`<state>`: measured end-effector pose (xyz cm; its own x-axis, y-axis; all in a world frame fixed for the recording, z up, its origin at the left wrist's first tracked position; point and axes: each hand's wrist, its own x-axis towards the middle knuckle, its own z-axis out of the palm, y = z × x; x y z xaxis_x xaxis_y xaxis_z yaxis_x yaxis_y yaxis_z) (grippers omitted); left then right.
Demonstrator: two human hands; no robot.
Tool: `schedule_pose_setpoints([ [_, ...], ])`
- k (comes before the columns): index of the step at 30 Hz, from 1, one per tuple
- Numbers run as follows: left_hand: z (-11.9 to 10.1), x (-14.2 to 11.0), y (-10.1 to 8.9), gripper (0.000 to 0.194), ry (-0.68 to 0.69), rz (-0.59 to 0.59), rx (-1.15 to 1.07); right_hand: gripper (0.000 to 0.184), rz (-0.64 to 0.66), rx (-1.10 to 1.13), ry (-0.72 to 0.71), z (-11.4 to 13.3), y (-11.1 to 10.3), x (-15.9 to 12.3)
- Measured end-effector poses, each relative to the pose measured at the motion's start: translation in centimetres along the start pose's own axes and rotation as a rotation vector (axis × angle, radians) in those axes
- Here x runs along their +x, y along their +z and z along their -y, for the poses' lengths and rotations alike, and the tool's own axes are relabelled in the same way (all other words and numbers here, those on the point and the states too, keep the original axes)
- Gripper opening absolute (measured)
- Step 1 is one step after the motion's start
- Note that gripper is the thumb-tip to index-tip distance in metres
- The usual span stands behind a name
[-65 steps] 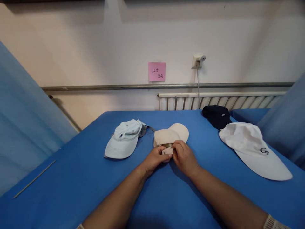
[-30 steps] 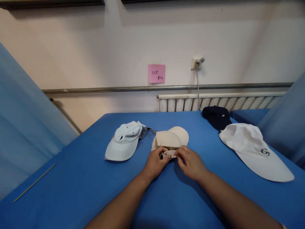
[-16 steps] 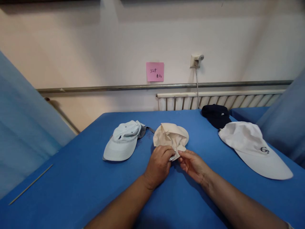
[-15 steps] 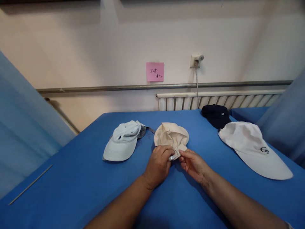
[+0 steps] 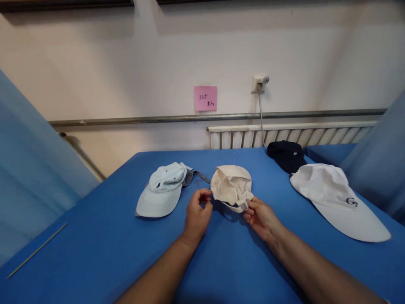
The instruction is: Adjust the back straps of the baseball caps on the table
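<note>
Beige cap (image 5: 228,185) with strap (image 5: 232,208) pinched in right hand (image 5: 262,219), left hand (image 5: 196,216) off it

Cap sits mid-view on the blue cover (image 5: 126,253), underside of the crown partly showing, rear opening toward the person. Strap bows across that opening, metal-looking buckle (image 5: 244,206) near its right end. Right hand: thumb and fingers closed on the strap end, right by the buckle. Left hand: fingers loosely curled, gap between thumb and index, nothing seen in the grip; fingertips just beside the cap's left edge, contact or not, can't tell.

Step in hand, as judged: handling the back strap at the buckle. Whether it's fastened, can't tell, too small. Working that strap would call for the right pinch to steady the buckle end while the left closes on the strap or cap edge. Cloth looks soft, so a one-sided tug would probably drag or fold the whole cap.

Around it: pale blue cap (image 5: 163,192) to the left, grey strap (image 5: 201,176) trailing toward the beige one; white cap (image 5: 327,185) well apart on the right, navy cap (image 5: 286,155) just behind that; thin stick (image 5: 37,250) far left.
</note>
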<state>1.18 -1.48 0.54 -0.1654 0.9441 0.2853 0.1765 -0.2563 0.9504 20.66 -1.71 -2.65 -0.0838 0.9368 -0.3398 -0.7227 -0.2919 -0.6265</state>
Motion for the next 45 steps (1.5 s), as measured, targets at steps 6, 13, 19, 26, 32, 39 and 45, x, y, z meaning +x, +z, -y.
schedule_pose_setpoints([
  [6,0.2,0.4,0.6,0.021,-0.714,0.132,-0.674,0.031,0.085,0.007,-0.086,0.2,0.2,0.4],
  [13,0.9,1.6,0.2,0.012,-0.839,0.175,-1.000,0.021,0.020,-0.036,0.047,0.0,-0.3,0.1],
  [19,1.0,2.1,-0.2,0.020,-0.813,0.145,-1.058,0.013,0.104,0.266,0.142,1.6,-0.8,0.3],
  [26,1.0,1.6,-0.9,0.036,-0.810,0.292,-1.130,0.022,0.149,0.086,0.196,2.8,-0.9,0.7],
  [32,2.2,1.7,-1.0,0.038,-0.863,0.376,-0.962,0.032,-0.115,-0.340,0.027,2.4,-2.5,2.5],
  [39,2.2,2.1,-0.8,0.039,-0.812,0.362,-1.039,0.034,-0.492,-0.954,-0.738,2.8,-2.1,1.9],
  [45,1.9,1.5,-0.1,0.043,-0.849,0.360,-0.986,0.024,-0.106,-1.541,-1.084,1.6,0.2,-1.7],
])
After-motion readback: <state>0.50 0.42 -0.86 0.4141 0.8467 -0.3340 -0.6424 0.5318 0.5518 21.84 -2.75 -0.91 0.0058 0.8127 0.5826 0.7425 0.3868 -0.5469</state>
